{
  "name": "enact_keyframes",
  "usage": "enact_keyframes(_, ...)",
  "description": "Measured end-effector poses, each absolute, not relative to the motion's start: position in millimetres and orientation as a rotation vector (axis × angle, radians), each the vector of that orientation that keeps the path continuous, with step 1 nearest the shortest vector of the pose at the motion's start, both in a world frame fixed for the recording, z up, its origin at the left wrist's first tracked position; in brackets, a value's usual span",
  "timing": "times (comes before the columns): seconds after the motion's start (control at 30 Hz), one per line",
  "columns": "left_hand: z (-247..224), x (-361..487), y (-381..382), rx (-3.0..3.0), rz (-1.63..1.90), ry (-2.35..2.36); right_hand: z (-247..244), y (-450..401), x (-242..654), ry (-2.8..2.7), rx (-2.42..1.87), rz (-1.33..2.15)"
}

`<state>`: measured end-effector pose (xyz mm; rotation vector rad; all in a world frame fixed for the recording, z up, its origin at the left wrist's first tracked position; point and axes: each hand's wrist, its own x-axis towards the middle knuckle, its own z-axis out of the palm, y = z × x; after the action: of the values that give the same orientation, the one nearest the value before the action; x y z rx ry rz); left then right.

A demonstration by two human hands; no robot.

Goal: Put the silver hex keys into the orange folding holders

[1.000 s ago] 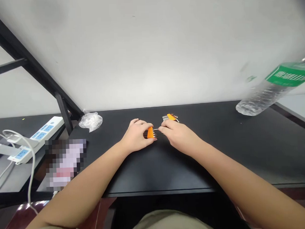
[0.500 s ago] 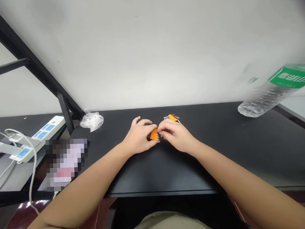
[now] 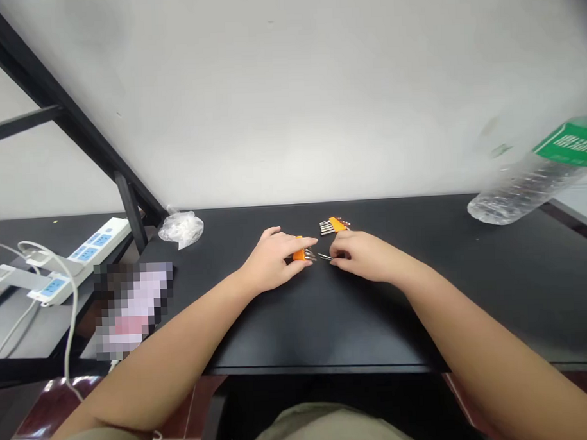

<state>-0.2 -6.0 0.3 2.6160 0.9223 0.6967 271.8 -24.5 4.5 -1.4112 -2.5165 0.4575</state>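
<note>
My left hand [image 3: 276,262] is closed around a small orange holder [image 3: 299,253], with thumb and forefinger along its two sides. Several shiny metal rods stick out of it to the right. Just across a small gap, my right hand [image 3: 356,254] pinches a thin metal rod [image 3: 325,257]. Its tip points left at the holder, and its other end is hidden by my fingers. Behind my right hand lies a second orange holder [image 3: 337,224] on the table, with a row of metal rods [image 3: 326,228] through it. The rods are too small to tell their exact kind.
The black table [image 3: 297,329] meets a pale wall. A crumpled clear plastic bag [image 3: 182,229] lies at the back left, near the black metal frame [image 3: 129,203]. Further left are a white power strip [image 3: 90,249], cables and a blurred-out object. A clear bottle [image 3: 518,189] is at the right.
My right hand has drawn back to the right from the holder in my left hand, and a thin metal rod now shows in its fingers. The left forefinger has straightened.
</note>
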Motion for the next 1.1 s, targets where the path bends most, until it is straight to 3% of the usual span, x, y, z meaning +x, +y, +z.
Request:
enact_keyframes(0.5, -4.9, 0.6, -4.9, 2.71, 0.747, 0.93, -1.8, -35.6, 262.9, -2.413, -1.566, 0.357)
enact_keyframes(0.7, -0.1, 1.3, -6.2, 2.644, 0.753, 0.896, 16.5, -33.3, 255.6, -2.285, -1.238, 0.508)
enact_keyframes(1.1, 3.1, 4.7, -5.9, 2.479, 0.794, 1.033, 17.9, -40.6, 245.0, -2.146, -1.032, 0.267)
